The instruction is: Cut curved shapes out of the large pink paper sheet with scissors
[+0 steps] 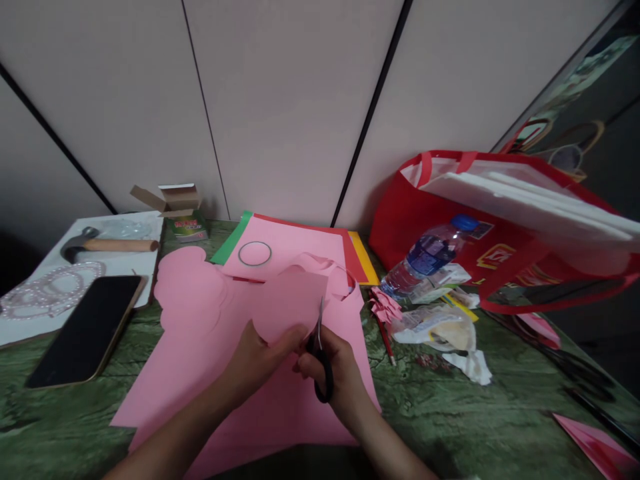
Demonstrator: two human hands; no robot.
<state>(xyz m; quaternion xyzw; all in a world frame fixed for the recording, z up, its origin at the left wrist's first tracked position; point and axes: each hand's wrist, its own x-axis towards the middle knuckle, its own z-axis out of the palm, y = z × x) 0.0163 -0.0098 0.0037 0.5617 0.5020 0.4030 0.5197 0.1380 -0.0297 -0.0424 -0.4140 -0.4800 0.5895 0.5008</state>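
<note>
Small pink paper piece with a curved edge (290,300): it is in the middle, held up over big flat pink paper sheets (165,373) on the green counter (415,407). Far left are a flat black phone (90,330) and a hammer with a wooden handle (120,245). Next come pink paper shapes with round, bumpy edges (186,287). Then the left hand (270,350) pinches the small piece near its bottom. Close beside it, the right hand (335,367) is wrapped around metal scissors with black handles (318,341). The blades are at the piece's right side, pointing away from the person. This looks like the cutting step. I think a good next snip needs the left hand to hold the paper firm and the right hand to go slowly. Farther right are a clear plastic bottle with a blue cap (425,257) and a big red bag (397,213)
</note>
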